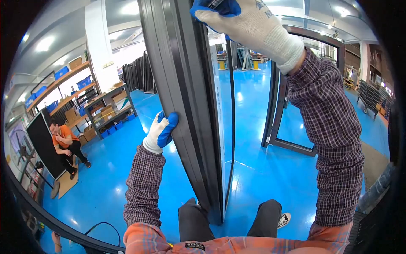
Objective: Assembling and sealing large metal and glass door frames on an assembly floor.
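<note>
A tall black metal door or window frame (192, 110) stands slightly tilted right in front of me, its grooved edge toward me and a glass pane along its right side. My left hand (161, 130), in a white glove with blue coating, is closed against the frame's left edge about halfway up. At the top, my right hand (237, 19), gloved the same way, is closed beside the frame's upper part. A small dark thing shows between its fingers, cut off by the picture's upper edge; its kind cannot be made out.
Another black frame with glass (292, 146) stands open behind on the right. A shelf (63, 78) with blue bins and a grey workbench (112, 106) with boxes stand at the left. A person in orange (67, 139) sits there. Black profiles lie on a cart (372, 99) far right.
</note>
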Motion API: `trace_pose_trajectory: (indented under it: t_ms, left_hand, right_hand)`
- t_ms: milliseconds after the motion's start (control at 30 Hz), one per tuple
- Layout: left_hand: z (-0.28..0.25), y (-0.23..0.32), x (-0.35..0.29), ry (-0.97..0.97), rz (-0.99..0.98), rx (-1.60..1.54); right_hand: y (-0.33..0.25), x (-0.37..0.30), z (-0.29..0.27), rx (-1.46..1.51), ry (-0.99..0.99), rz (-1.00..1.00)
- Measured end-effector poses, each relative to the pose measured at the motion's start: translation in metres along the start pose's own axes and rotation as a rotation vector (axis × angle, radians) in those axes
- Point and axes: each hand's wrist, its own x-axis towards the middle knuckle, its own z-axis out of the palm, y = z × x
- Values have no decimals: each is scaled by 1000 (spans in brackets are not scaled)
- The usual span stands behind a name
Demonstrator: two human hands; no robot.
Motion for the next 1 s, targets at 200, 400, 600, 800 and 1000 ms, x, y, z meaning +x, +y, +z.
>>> trace_pose_trajectory:
  t_ms: [200,400,600,800,1000]
  left_hand:
    - [-10,-16,4,22,269,349]
    - [-13,-20,11,-2,289,211]
    - [-10,-19,11,-14,284,206]
    - [-4,-9,11,46,83,85]
    - [1,-4,8,71,58,104]
  right_hand:
    - [5,6,-4,-156,-32,39]
    - [-6,5,-9,-291,-12,179]
    - [4,1,-6,-82,71,288]
    - [7,-2,0,253,60,335]
    - [12,-5,6,185,183,204]
